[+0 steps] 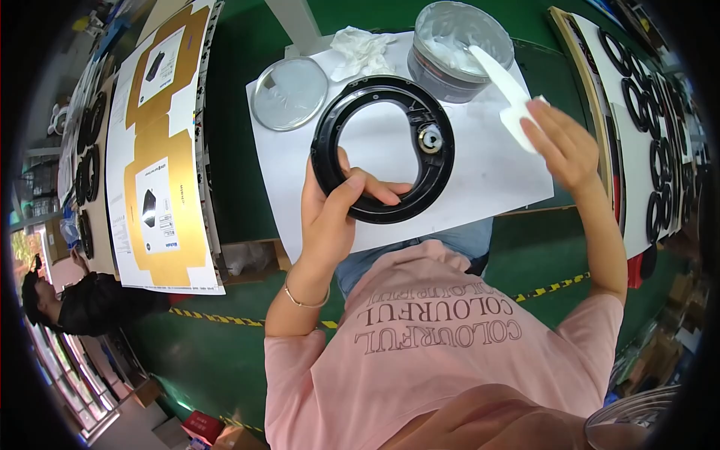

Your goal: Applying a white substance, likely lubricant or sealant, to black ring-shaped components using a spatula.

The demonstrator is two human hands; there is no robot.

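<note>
Ring (433, 174) (glossy blk), flat wht spatula (507, 84)

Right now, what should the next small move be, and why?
Probably scoop a little pale paste with the white spatula: the right hand holds it with its narrow tip at the mouth of the open tub, and the left hand grips the black ring. Whether the tip touches the paste, I can't tell.

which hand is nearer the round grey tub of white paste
Right hand, lower right of the tub; left hand is farther, at lower left, holding a glossy black ring.
</note>
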